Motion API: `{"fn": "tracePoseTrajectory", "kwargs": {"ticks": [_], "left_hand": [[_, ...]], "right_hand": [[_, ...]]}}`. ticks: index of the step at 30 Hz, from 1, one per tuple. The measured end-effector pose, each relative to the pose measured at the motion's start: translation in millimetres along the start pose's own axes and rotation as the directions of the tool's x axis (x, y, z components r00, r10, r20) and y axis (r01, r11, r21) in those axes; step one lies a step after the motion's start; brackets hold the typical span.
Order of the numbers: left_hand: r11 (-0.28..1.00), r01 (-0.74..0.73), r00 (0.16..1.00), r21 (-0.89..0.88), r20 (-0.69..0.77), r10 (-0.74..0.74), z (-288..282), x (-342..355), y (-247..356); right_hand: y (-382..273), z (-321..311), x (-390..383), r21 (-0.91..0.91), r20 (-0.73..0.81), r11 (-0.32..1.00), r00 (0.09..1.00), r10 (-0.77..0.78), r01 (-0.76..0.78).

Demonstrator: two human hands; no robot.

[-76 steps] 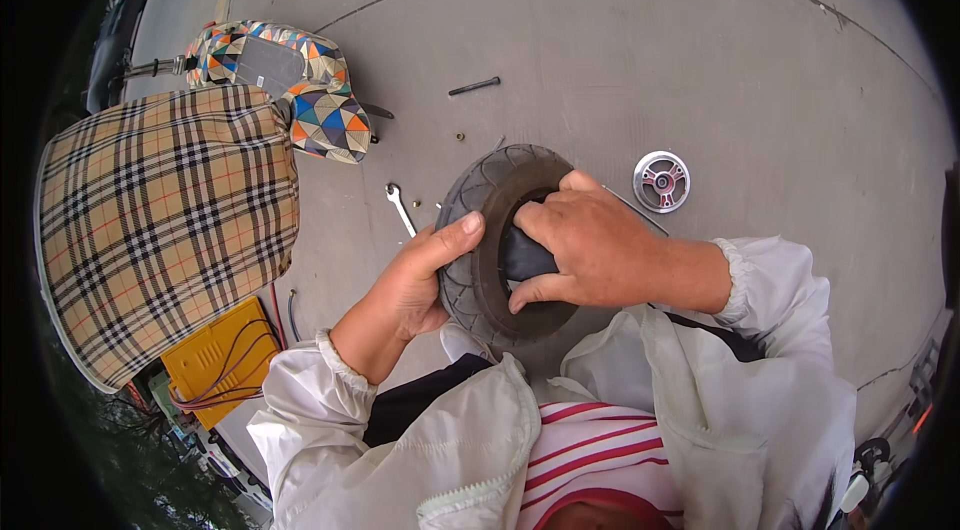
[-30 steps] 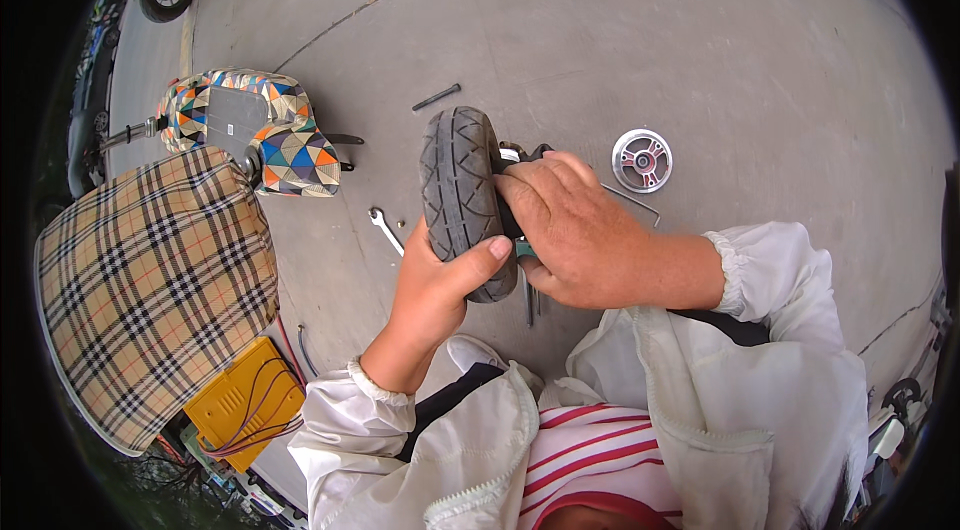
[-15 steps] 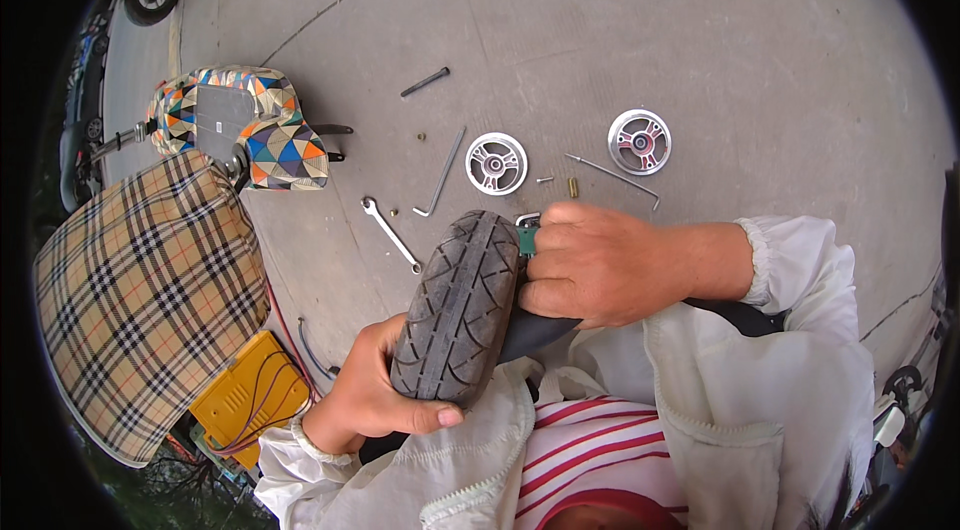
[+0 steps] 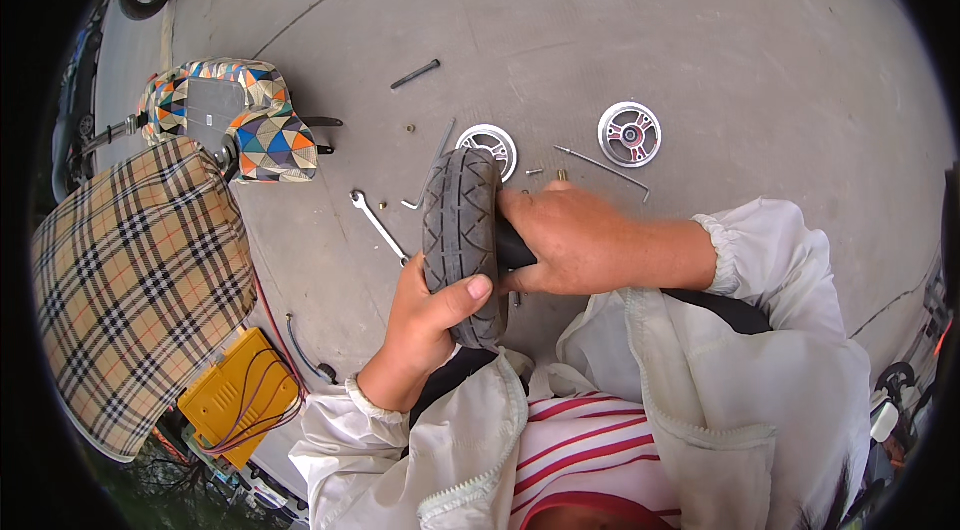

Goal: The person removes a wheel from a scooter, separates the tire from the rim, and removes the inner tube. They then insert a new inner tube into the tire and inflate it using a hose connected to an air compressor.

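Note:
A black treaded scooter tyre (image 4: 460,220) stands on edge between my hands, above the ground. My left hand (image 4: 420,325) grips its lower left side, thumb lying across the tread. On its right side, my right hand (image 4: 585,240) is closed on a smooth black inner tube (image 4: 514,248) that bulges out of the tyre; its fingertips are hidden. A small metal piece (image 4: 515,299) shows just below that hand. Behind the tyre lies a silver wheel rim half (image 4: 508,155), partly covered. Another rim half (image 4: 632,135) lies farther right.
Around the tyre lie a wrench (image 4: 378,225), a hex key (image 4: 430,170), a long thin rod with a bent end (image 4: 602,171), a dark bolt (image 4: 415,74) and a brass sleeve (image 4: 562,176). At left are a patterned scooter cover (image 4: 275,142), a plaid cover (image 4: 140,280) and a yellow box (image 4: 235,395) with wires.
The tyre has moved up and stands more upright, now overlapping the left rim half. My right hand has shifted inward; the green piece and bent metal stem near it are out of sight.

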State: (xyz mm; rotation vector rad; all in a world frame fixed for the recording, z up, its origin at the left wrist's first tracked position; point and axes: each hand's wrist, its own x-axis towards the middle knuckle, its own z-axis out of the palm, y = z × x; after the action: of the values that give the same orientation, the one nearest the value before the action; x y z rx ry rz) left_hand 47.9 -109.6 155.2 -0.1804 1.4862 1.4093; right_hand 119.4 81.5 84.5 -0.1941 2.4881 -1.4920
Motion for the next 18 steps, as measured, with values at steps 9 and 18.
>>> {"fn": "tracePoseTrajectory", "kwargs": {"ticks": [9,18], "left_hand": [[0.965,0.184,0.961,0.184,0.173,-0.216,-29.5,-45.6,34.7],[0.949,0.183,0.920,0.257,0.296,-0.258,-48.5,-63.0,17.2]], "right_hand": [[3.7,-25.7,-30.4,0.084,0.278,0.949,0.907,-0.316,0.305],[5.0,-22.7,-44.7,0.151,0.345,0.906,0.837,-0.424,0.396]]}}
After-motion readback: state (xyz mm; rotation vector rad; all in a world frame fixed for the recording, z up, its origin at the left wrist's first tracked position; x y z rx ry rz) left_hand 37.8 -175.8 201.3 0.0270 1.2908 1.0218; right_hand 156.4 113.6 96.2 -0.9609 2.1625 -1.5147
